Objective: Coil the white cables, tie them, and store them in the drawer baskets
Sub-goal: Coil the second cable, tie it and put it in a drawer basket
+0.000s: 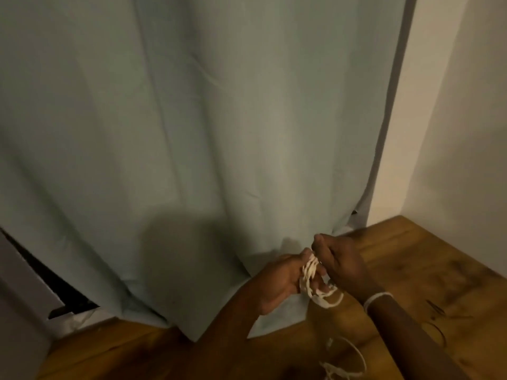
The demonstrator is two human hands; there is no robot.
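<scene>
your left hand (277, 283) grips the bundle of white cable (310, 272) with its loops wound around the fingers, which serve as a former so the coil keeps its shape. your right hand (337, 261) pinches closed at the top of the bundle, apparently feeding or cinching a turn. both hands meet above the far edge of the wooden table (411, 270), beside the curtain (219, 133). a second white cable (345, 363) lies at the near edge, awaiting handling. no drawer baskets are visible.
</scene>
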